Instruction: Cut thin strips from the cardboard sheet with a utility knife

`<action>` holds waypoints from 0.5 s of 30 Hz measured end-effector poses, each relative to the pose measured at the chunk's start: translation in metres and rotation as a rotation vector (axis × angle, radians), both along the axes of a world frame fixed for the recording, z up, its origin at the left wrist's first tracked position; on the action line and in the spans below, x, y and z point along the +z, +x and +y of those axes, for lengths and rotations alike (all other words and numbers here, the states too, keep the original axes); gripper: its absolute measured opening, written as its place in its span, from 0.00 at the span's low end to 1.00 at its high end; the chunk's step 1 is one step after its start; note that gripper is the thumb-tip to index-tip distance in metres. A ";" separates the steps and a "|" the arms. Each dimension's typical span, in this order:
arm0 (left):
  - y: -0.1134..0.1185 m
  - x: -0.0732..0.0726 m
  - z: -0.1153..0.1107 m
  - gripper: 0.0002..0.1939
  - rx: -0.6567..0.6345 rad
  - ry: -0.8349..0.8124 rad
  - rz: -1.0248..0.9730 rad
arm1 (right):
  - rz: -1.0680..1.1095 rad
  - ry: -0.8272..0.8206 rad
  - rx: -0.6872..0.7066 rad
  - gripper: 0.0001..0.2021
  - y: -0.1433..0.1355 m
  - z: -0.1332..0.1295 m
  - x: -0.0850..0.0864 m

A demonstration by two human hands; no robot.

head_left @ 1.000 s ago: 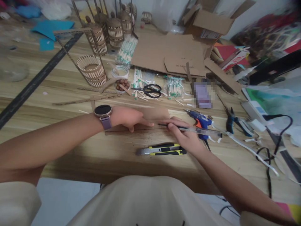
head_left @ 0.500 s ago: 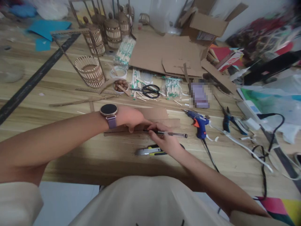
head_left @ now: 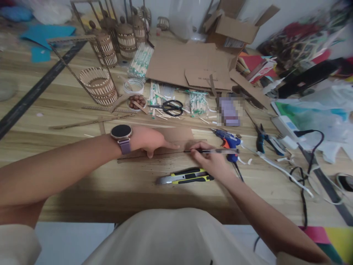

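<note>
My left hand (head_left: 150,141), with a watch on its wrist, presses on a piece of brown cardboard (head_left: 179,134), index finger stretched out and thumb apart. A slim dark pen (head_left: 217,151) is pinched in my right hand (head_left: 211,162), lying nearly level with its tip on the right part of the cardboard. A dark line runs along the cardboard's near side. Just below lies a yellow and black utility knife (head_left: 184,176), its handle end beside my right hand. Behind the pen's back end is a blue hot glue gun (head_left: 227,140).
Black scissors (head_left: 173,108), a bowl of brown beads (head_left: 137,102) and small sticks lie beyond my hands. Round stick baskets (head_left: 99,86) stand at the back left. Pliers (head_left: 264,140) and cords lie right. Large cardboard sheets (head_left: 171,62) and a box (head_left: 234,29) are behind.
My right hand has slid the pen to the right along the cardboard, uncovering the knife's handle. My left hand stays on the cardboard. The whole view has shifted slightly.
</note>
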State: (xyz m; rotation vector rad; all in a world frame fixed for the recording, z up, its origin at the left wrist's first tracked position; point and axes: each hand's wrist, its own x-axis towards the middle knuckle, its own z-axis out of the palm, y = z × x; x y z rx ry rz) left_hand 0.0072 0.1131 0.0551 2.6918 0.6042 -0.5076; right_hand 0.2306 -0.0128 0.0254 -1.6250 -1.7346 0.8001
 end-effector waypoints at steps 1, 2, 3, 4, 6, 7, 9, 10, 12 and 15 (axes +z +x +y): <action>0.000 0.000 0.000 0.54 -0.031 -0.015 0.054 | -0.035 0.002 -0.044 0.08 0.013 -0.002 0.002; 0.001 0.000 0.001 0.56 -0.062 -0.036 0.115 | -0.075 0.010 -0.093 0.09 0.026 -0.004 0.005; 0.002 0.001 0.000 0.56 -0.092 -0.054 0.174 | -0.126 0.010 -0.117 0.10 0.038 -0.005 0.009; 0.002 0.003 -0.001 0.57 -0.092 -0.048 0.184 | -0.183 0.027 -0.149 0.12 0.048 -0.006 0.015; 0.000 0.006 -0.003 0.56 -0.082 -0.026 0.180 | -0.332 0.058 -0.200 0.15 0.062 -0.002 0.029; -0.002 0.007 -0.005 0.56 -0.077 -0.016 0.171 | -0.431 0.067 -0.188 0.18 0.064 0.002 0.036; -0.008 0.007 -0.007 0.54 -0.061 0.002 0.129 | -0.671 0.088 -0.114 0.23 0.060 0.019 0.049; -0.013 0.006 -0.008 0.52 -0.054 0.013 0.092 | -0.798 0.103 -0.048 0.25 0.054 0.030 0.053; -0.023 0.002 -0.008 0.48 -0.058 0.048 0.003 | -1.009 0.097 0.114 0.29 0.038 0.058 0.055; -0.039 -0.007 -0.006 0.39 -0.056 0.120 -0.090 | -1.183 0.057 0.361 0.28 0.014 0.104 0.043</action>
